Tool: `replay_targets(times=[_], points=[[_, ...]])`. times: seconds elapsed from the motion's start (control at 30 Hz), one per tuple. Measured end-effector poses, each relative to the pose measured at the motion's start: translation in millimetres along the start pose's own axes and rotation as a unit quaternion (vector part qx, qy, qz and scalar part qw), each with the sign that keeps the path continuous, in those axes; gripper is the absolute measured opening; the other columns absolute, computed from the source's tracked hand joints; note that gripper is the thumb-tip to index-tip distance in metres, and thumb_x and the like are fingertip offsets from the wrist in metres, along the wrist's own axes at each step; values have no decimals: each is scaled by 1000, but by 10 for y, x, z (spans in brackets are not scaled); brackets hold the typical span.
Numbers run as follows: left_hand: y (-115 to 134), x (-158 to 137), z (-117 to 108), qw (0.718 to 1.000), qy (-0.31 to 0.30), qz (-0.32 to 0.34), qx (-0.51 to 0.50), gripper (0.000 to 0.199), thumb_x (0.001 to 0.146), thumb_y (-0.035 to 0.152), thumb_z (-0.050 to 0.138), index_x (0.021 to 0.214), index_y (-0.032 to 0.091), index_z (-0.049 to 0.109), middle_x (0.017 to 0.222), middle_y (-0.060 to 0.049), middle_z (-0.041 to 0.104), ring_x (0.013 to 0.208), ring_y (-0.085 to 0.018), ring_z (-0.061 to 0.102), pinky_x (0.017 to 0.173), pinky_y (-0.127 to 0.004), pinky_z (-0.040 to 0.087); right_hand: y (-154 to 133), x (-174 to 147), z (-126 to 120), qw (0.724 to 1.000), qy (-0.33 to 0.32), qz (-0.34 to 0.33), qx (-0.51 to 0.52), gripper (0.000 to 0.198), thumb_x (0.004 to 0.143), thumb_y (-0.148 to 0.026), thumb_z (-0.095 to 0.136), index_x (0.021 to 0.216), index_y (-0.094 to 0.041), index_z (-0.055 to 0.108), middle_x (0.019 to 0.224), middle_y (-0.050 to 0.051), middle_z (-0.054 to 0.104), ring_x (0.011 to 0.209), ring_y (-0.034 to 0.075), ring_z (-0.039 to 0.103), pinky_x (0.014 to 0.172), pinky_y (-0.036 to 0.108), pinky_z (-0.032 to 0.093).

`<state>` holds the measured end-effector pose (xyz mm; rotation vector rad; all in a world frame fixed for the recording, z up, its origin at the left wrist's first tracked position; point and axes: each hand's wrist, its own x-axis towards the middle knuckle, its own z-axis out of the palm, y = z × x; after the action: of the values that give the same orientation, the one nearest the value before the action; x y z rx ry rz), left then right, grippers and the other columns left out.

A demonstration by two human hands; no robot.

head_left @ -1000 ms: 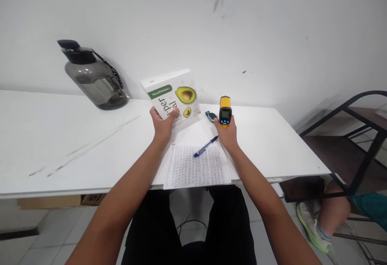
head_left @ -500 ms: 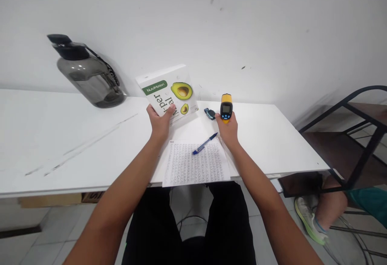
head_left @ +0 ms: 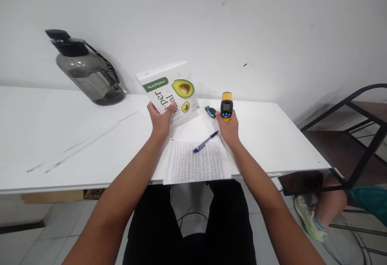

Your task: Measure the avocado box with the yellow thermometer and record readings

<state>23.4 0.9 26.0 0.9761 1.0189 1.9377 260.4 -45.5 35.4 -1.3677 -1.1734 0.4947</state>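
My left hand point(head_left: 161, 121) is closed on the lower edge of a white box point(head_left: 165, 96) with a green NutriMotion label and avocado pictures, thumb across its front. The box is tilted above the table. In my right hand point(head_left: 229, 130) is a yellow and black infrared thermometer point(head_left: 226, 106), held by its handle with the screen facing me. Just left of that hand lies a small dark, shiny object point(head_left: 210, 112) whose kind I cannot make out. A blue pen point(head_left: 205, 141) rests on a sheet of paper point(head_left: 193, 166) covered in rows of writing, between my forearms.
A large grey water bottle point(head_left: 93, 77) with a black lid stands at the back left of the white table point(head_left: 75, 136), against the wall. To the right is a dark metal-framed shelf point(head_left: 335, 148). Below it show another person's leg and shoe point(head_left: 308, 216).
The whole view has shifted slightly. Both hands keep the same hold on the box and the thermometer; nothing else has visibly moved.
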Motion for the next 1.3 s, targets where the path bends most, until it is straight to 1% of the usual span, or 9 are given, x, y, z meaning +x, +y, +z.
replay_targets(times=[0.2, 0.43, 0.6, 0.7, 0.87, 1.0, 1.17, 1.23, 1.3], points=[[5, -5, 3, 1000, -5, 4, 2, 80, 60, 53, 96, 118, 28, 47, 131, -9, 62, 125, -26, 64, 110, -49, 55, 13, -1, 7, 1000, 1, -14, 3, 41, 80, -56, 73, 106, -26, 62, 92, 3, 69, 87, 23, 64, 81, 40, 52], [33, -16, 18, 1000, 0, 1, -2, 81, 58, 52, 98, 115, 27, 46, 129, -9, 63, 124, -27, 65, 109, -49, 56, -1, -7, 3, 1000, -6, -5, -3, 41, 80, -55, 73, 107, -26, 61, 94, 4, 69, 88, 24, 64, 81, 40, 53], [3, 1, 6, 1000, -6, 1, -1, 81, 60, 52, 97, 118, 27, 46, 131, -9, 63, 126, -27, 64, 109, -48, 56, 6, -8, 14, 1000, -4, 3, 5, 41, 79, -54, 75, 107, -26, 62, 93, 3, 70, 88, 24, 64, 82, 42, 53], [-12, 7, -1, 1000, -5, 7, 2, 81, 60, 52, 97, 119, 27, 47, 132, -9, 62, 128, -27, 64, 110, -48, 55, 21, -4, 14, 1000, -2, -6, 3, 41, 79, -53, 75, 106, -26, 62, 92, 3, 70, 87, 23, 64, 80, 41, 53], [-7, 4, -2, 1000, -8, 11, 9, 80, 62, 53, 96, 120, 28, 48, 131, -9, 63, 127, -27, 64, 112, -50, 54, 34, 1, 5, 999, -9, -31, -20, 38, 83, -53, 72, 108, -26, 62, 90, 4, 70, 85, 23, 65, 76, 39, 53], [6, 0, 3, 1000, -4, 9, 3, 81, 59, 53, 97, 117, 28, 47, 130, -9, 64, 126, -27, 65, 112, -50, 54, 2, -23, 11, 1000, -8, -20, -18, 39, 82, -54, 72, 107, -26, 62, 91, 4, 70, 85, 23, 65, 77, 39, 54], [-1, 3, 1, 1000, -5, 10, 6, 80, 61, 53, 97, 119, 28, 48, 132, -8, 63, 127, -26, 64, 112, -49, 54, 31, 17, -4, 999, -19, -19, -38, 43, 84, -53, 69, 115, -25, 60, 100, 7, 70, 93, 25, 66, 83, 42, 55], [-3, 1, -2, 1000, -4, 8, 7, 79, 62, 51, 96, 120, 28, 48, 132, -8, 63, 126, -26, 64, 112, -48, 54, 98, 88, -49, 997, -34, -33, -61, 46, 84, -49, 69, 120, -23, 59, 109, 11, 70, 99, 28, 65, 86, 44, 55], [2, -7, -5, 1000, -5, 4, 12, 78, 63, 50, 96, 120, 28, 47, 130, -8, 63, 125, -25, 65, 112, -47, 54, 172, 171, -116, 993, -47, -51, -92, 53, 82, -41, 70, 129, -21, 56, 119, 16, 69, 106, 32, 65, 90, 47, 54]])
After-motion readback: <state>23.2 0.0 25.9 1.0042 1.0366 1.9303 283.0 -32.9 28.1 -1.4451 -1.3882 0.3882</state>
